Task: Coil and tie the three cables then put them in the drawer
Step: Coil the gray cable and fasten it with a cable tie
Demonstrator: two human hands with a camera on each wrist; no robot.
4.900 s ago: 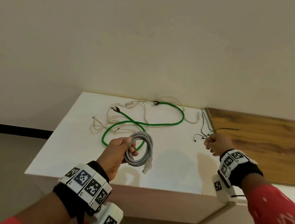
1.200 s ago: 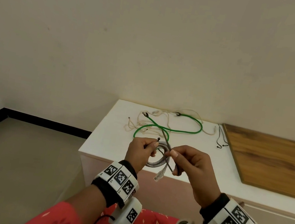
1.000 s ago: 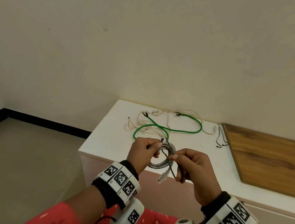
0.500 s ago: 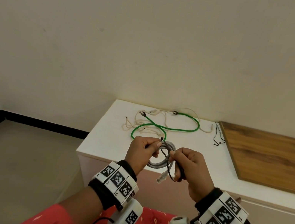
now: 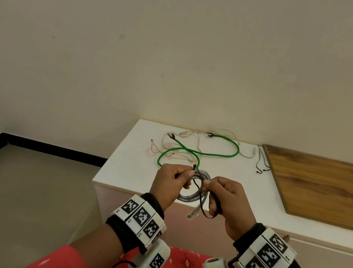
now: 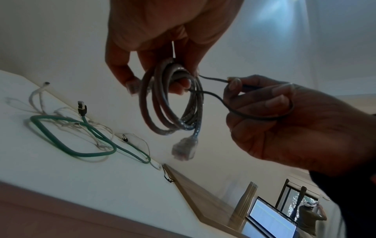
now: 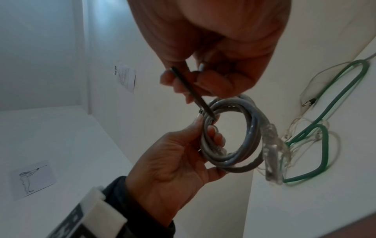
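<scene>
My left hand (image 5: 187, 175) grips a coiled grey cable (image 5: 188, 197) in the air before the white cabinet, its clear plug (image 5: 193, 214) hanging down. My right hand (image 5: 208, 183) pinches a thin black tie (image 5: 201, 200) that runs through the coil and loops back; its small head (image 5: 194, 166) sticks up at my left thumb. The left wrist view shows the tie (image 6: 215, 96) passing through the coil (image 6: 173, 116). The right wrist view shows its strap (image 7: 195, 93) entering the coil (image 7: 250, 136). A green cable (image 5: 202, 153) and a cream cable (image 5: 161, 147) lie loose and tangled on the cabinet.
The white cabinet top (image 5: 132, 168) stands against the wall. Thin black spare ties (image 5: 260, 162) lie beside a wooden board (image 5: 325, 187) on the right. Grey floor (image 5: 21, 189) spreads to the left. A laptop screen (image 6: 272, 220) shows far right in the left wrist view.
Since 4.9 s ago my right hand brought a black tie from the cabinet to the coil. In the last second both hands moved closer together, with the tie bent into a loop.
</scene>
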